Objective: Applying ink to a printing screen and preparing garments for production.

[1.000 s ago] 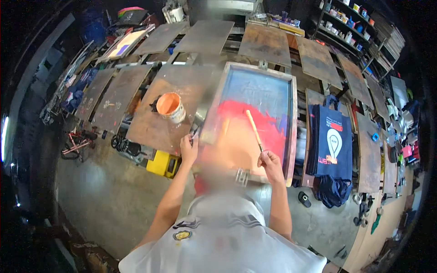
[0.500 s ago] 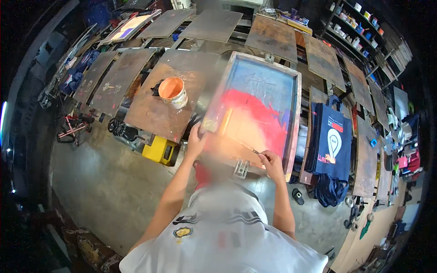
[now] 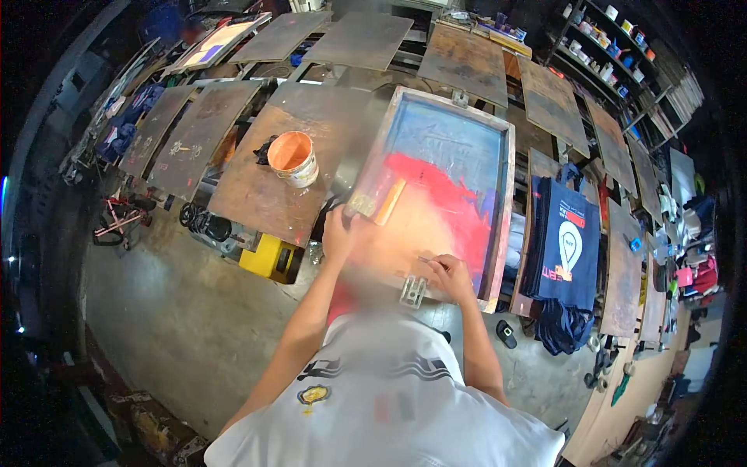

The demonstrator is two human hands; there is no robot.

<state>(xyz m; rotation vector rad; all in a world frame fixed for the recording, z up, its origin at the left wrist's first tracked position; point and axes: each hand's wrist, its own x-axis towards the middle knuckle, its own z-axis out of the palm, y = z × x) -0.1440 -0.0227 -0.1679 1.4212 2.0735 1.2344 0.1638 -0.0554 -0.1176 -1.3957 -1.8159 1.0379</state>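
A wooden-framed printing screen lies in front of me, its mesh blue at the far end with red and orange ink spread nearer. At its left side is my left hand, fingers curled. Blur there hides what they grip. Just beyond that hand, a strip with an orange-coated edge, resembling a squeegee, rests over the ink. My right hand pinches a thin, dark-handled tool above the near orange area; its tip is hard to make out. A metal hinge clamp sits on the near frame edge between my hands.
An orange-stained bucket stands on a brown board to the left. Dark blue printed tote bags are stacked on the right. A yellow case is below the left board. Shelves with containers stand far right.
My right hand has drawn slightly back toward me with the thin tool, which now shows shorter. My left hand and the orange-edged strip have shifted a little farther from me.
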